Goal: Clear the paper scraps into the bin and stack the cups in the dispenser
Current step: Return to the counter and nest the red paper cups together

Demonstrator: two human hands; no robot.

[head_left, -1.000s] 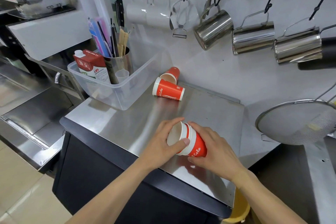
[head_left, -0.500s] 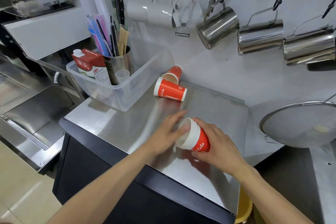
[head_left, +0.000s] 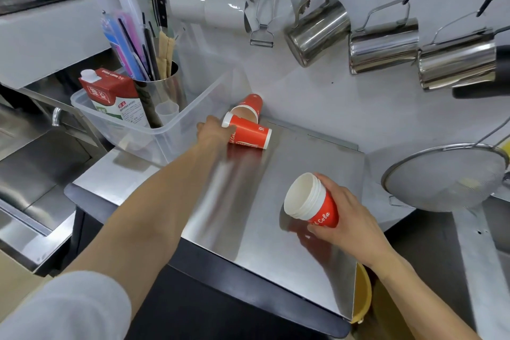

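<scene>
the right hand has its fingers curled round a nested stack of cups near the right edge of the steel desk, mouth tipped up and to the left, held just off the surface. the left hand is stretched to the far edge of the desk and is at the rim end of a lying cup; its thumb seems to sit on the rim, but the fingers are hidden behind the hand, so i cannot tell whether they have closed on it. a second loose cup lies just behind, touching the first and close to the back wall, beside the clear plastic tub.

risks, as i judge them: the lying cup is round and on slick steel, so a push at the rim could roll it off toward the wall or knock the second cup away. pinching hard at the rim could crush the paper and make nesting stick. the tilted stack is held by one hand only, and inner cups could slide out if it tips further.

compared with half a second ago, the left hand has left the stack and reached across to the far cups, and the right hand alone now holds the stack, moved to the right. no paper scraps or dispenser show.
</scene>
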